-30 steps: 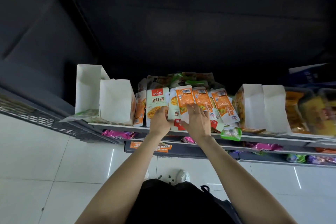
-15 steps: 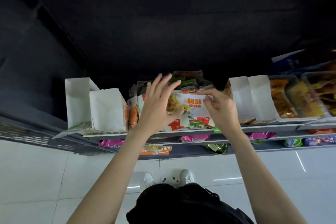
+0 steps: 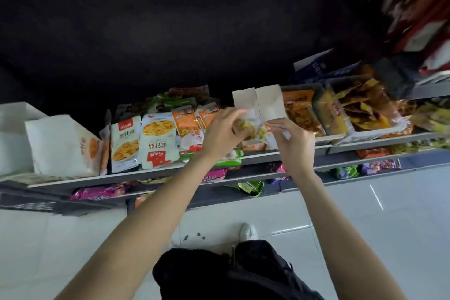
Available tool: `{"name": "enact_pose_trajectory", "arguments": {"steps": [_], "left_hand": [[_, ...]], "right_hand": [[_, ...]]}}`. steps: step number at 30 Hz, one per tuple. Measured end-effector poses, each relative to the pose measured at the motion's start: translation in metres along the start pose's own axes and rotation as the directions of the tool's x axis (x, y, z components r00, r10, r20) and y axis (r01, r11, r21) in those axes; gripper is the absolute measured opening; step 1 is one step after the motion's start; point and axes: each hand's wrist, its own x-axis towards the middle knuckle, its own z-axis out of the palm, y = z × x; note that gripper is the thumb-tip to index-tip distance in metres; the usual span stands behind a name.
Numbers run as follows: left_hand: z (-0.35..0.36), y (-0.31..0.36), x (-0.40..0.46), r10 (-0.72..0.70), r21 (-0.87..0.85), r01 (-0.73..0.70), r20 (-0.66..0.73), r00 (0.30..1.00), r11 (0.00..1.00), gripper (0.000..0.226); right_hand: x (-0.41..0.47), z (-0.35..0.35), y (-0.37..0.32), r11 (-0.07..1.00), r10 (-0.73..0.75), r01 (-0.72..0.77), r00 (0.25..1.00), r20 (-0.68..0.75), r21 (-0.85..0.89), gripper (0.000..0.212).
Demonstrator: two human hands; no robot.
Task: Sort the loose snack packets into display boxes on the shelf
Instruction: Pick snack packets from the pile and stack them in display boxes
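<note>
Fingers (image 3: 237,114) of your left hand (image 3: 222,133) and those of your right hand (image 3: 295,140) are both pinching one snack packet (image 3: 255,129), holding it up at the shelf (image 3: 155,174) front, at about one o'clock from the loose pile (image 3: 158,139). Two white display boxes (image 3: 259,105) are standing just behind it at twelve o'clock. Both grips are sitting near the packet's edges, so slick film could be slipping free, or it could be landing in the wrong box.

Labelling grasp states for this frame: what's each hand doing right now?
Left hand: gripping a snack packet, fingers curled round its left end.
Right hand: pinching the same packet's right end.
</note>
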Motion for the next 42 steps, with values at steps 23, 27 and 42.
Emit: {"name": "enact_pose_trajectory", "arguments": {"steps": [23,27,42], "left_hand": [[0.045,-0.016,-0.017,-0.505,-0.212,0.525,0.145,0.851,0.824,0.045],[0.003,-0.048,-0.044,-0.376,0.143,0.401,-0.174,0.910,0.905,0.037],[-0.045,-0.127,-0.047,-0.547,0.030,0.555,0.217,0.808,0.831,0.053]], "right_hand": [[0.025,0.039,0.042,0.838,-0.222,0.508,0.653,0.725,-0.201,0.044],[0.027,0.039,-0.004,0.942,-0.319,0.327,0.816,0.482,0.070,0.026],[0.012,0.159,-0.045,0.878,-0.144,0.402,0.739,0.659,-0.259,0.037]]}}
